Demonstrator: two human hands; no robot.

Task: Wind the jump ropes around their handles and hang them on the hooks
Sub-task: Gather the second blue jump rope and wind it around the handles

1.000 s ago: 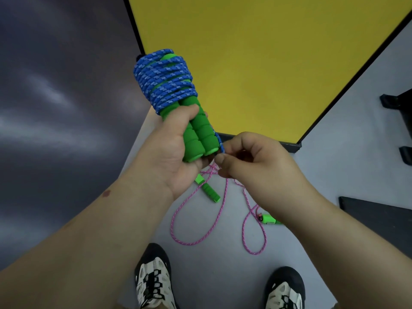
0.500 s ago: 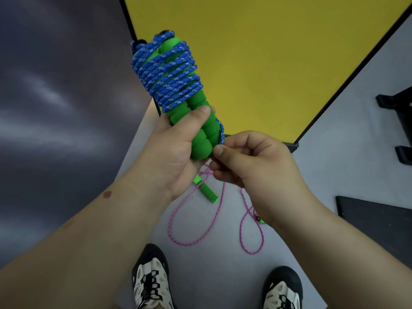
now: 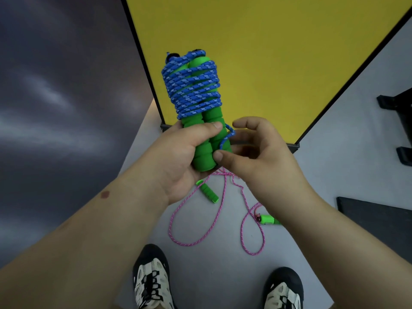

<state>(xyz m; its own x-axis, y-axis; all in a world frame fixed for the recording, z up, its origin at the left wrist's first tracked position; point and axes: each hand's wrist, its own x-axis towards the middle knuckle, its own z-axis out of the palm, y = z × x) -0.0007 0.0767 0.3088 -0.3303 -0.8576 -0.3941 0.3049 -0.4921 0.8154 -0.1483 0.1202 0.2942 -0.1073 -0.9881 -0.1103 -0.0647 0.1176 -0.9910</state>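
Second floor handle (image 3: 269, 220) — half behind forearm

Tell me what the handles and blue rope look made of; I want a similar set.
Handles: probably soft foam, matte green, with rounded ribbed bulges and no shine. Blue rope: looks like braided cord, likely nylon or polyester, shown by its woven blue pattern with pale flecks. Exact fibre can't be told.

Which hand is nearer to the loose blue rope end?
Right. The right hand has its thumb beside the loose blue rope end; the left hand grips the green handles beside it.
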